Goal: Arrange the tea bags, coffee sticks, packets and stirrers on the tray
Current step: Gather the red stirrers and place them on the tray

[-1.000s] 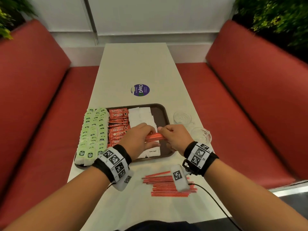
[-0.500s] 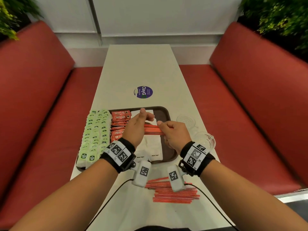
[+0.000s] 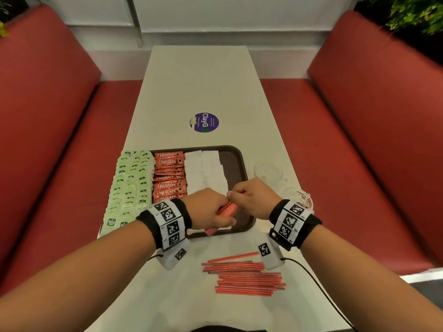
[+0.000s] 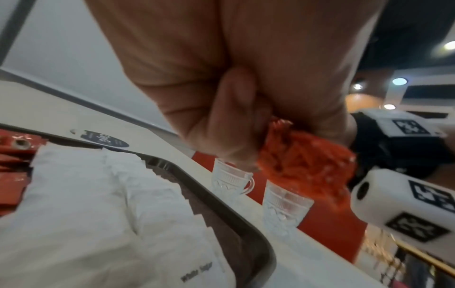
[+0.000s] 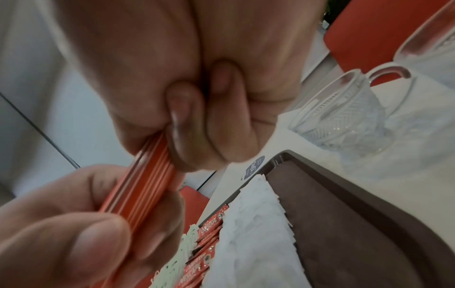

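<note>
Both hands hold one bundle of red stirrers [image 3: 227,210] slanted over the near end of the brown tray [image 3: 236,156]. My left hand [image 3: 211,207] grips its lower end and my right hand [image 3: 249,195] pinches its upper end. In the right wrist view the stirrers [image 5: 145,181] run between both hands' fingers. On the tray lie rows of green tea bags [image 3: 129,185], red coffee sticks [image 3: 169,173] and white sugar packets [image 3: 206,171]. A loose pile of stirrers [image 3: 244,276] lies on the table near me.
Two clear glass cups [image 3: 268,170] [image 3: 298,196] stand on the table right of the tray. A purple round sticker [image 3: 203,122] marks the white table [image 3: 199,80] beyond it. Red benches flank both sides. A strip of bare tray floor [image 5: 344,224] shows right of the packets.
The stirrer bundle has turned from lying crosswise to slanting, and both hands have drawn it back toward the tray's near end.
</note>
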{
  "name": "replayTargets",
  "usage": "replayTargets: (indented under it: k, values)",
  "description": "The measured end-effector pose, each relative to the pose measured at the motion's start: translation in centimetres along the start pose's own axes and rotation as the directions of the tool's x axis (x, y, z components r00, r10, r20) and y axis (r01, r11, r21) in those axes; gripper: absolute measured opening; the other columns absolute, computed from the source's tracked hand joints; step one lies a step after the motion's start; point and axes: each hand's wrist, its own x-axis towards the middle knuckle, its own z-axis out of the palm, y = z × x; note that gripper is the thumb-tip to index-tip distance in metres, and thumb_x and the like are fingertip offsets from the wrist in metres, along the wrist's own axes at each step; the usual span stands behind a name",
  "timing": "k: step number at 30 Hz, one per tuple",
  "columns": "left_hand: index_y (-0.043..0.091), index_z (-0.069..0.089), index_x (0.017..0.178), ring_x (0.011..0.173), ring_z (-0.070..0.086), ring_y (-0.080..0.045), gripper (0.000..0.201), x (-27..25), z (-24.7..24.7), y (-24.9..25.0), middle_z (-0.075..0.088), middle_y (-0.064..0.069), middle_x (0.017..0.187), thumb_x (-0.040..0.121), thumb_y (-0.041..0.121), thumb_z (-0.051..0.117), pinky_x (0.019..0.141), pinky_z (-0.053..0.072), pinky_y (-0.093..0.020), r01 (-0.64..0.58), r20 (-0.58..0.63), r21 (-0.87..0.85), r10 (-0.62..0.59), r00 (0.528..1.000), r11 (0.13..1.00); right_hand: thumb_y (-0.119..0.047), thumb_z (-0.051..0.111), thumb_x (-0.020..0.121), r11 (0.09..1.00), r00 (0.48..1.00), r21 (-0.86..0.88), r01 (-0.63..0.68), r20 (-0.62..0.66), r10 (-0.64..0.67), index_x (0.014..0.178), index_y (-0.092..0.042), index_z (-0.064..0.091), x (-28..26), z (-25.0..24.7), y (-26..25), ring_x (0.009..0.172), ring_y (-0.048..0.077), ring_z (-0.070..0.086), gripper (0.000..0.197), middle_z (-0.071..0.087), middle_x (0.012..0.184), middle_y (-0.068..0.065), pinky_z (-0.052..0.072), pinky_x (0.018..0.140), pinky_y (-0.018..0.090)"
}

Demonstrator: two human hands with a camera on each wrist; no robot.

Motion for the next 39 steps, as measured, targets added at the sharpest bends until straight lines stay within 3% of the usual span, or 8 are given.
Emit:
replayTargets:
  k: [4, 7, 11, 16, 23, 28, 35, 39]
  values:
    - [0.019, 0.055, 0.089, 0.062, 0.054, -0.012, 0.027, 1.6, 0.3, -0.1, 0.057, 0.003, 0.073, 0.095, 0.045, 0.056, 0.057, 0.04, -0.021, 0.012, 0.099, -0.023, -0.01, 0.995, 1.0, -0.045, 0.042, 0.104, 0.992, 0.989, 0.049, -0.117, -0.09, 0.121, 0.073, -0.004, 0.057, 0.3, 0.3, 0.6, 0.056, 0.016, 0.047, 0.054, 0.051, 0.062, 0.003, 0.046, 0.061, 0.038]
    - [0.015, 0.058, 0.082, 0.062, 0.057, -0.017, 0.027, 3.1, -0.1, -1.5, 0.062, -0.003, 0.074, 0.094, 0.04, 0.058, 0.057, 0.044, -0.025, 0.09, 0.07, -0.074, -0.085, 0.994, 0.993, -0.056, 0.023, 0.104, 0.941, 0.931, 0.107, -0.321, -0.144, 0.334, 0.08, -0.013, 0.053, 0.2, 0.5, 1.5, 0.052, 0.02, 0.055, 0.057, 0.06, 0.068, 0.008, 0.045, 0.05, 0.029]
    - [0.008, 0.062, 0.082, 0.062, 0.061, -0.02, 0.034, 6.3, -1.7, -3.4, 0.067, -0.009, 0.076, 0.092, 0.039, 0.058, 0.061, 0.053, -0.033, 0.262, -0.097, -0.181, -0.283, 0.954, 0.948, -0.029, 0.038, 0.106, 0.828, 0.882, -0.311, -0.467, -0.101, 0.46, 0.106, -0.005, 0.058, 0.3, 1.2, 3.3, 0.084, 0.03, 0.07, 0.031, 0.065, 0.096, 0.013, 0.051, 0.062, 0.03]
    - [0.007, 0.06, 0.083, 0.06, 0.062, -0.023, 0.036, 11.4, -2.6, -3.1, 0.065, -0.009, 0.069, 0.093, 0.041, 0.056, 0.056, 0.051, -0.031, 0.432, -0.105, -0.253, -0.469, 0.877, 0.865, -0.007, 0.051, 0.098, 0.735, 0.856, -0.5, -0.457, -0.023, 0.516, 0.121, -0.002, 0.055, 1.1, 2.4, 3.9, 0.112, 0.03, 0.063, 0.024, 0.063, 0.123, 0.016, 0.05, 0.089, 0.031]
    - [0.007, 0.055, 0.081, 0.074, 0.061, -0.027, 0.036, 15.9, -2.1, -3.7, 0.058, -0.008, 0.074, 0.093, 0.041, 0.06, 0.064, 0.049, -0.032, 0.486, -0.077, -0.142, -0.499, 0.863, 0.863, -0.012, 0.052, 0.098, 0.788, 0.841, -0.403, -0.466, 0.075, 0.536, 0.115, -0.003, 0.053, 1.2, 3.3, 4.5, 0.095, 0.034, 0.068, 0.019, 0.064, 0.113, 0.018, 0.052, 0.069, 0.033]
    - [0.003, 0.062, 0.104, 0.085, 0.06, -0.027, 0.041, 16.3, -1.8, -3.6, 0.055, -0.007, 0.083, 0.093, 0.043, 0.061, 0.069, 0.044, -0.03, 0.469, -0.09, -0.05, -0.471, 0.877, 0.882, -0.011, 0.05, 0.098, 0.798, 0.837, -0.383, -0.466, 0.1, 0.538, 0.115, -0.004, 0.052, 1.4, 3.3, 4.8, 0.093, 0.033, 0.068, 0.018, 0.063, 0.112, 0.017, 0.054, 0.07, 0.034]
    - [0.008, 0.06, 0.109, 0.102, 0.064, -0.027, 0.04, 15.4, -2.4, -2.9, 0.066, -0.009, 0.113, 0.091, 0.043, 0.064, 0.075, 0.048, -0.032, 0.482, -0.15, 0.006, -0.476, 0.867, 0.876, -0.013, 0.049, 0.099, 0.819, 0.844, -0.326, -0.471, 0.101, 0.526, 0.114, -0.005, 0.052, 1.3, 3.1, 5.0, 0.094, 0.033, 0.066, 0.017, 0.062, 0.113, 0.017, 0.059, 0.078, 0.04]
    - [0.007, 0.061, 0.113, 0.1, 0.065, -0.025, 0.055, 14.3, -1.5, -1.9, 0.066, -0.007, 0.109, 0.082, 0.05, 0.074, 0.079, 0.051, -0.032, 0.473, -0.105, 0.102, -0.463, 0.88, 0.875, -0.015, 0.048, 0.1, 0.828, 0.852, -0.319, -0.462, 0.099, 0.514, 0.112, -0.005, 0.051, 1.2, 3.1, 4.9, 0.093, 0.034, 0.065, 0.015, 0.062, 0.112, 0.017, 0.054, 0.071, 0.036]
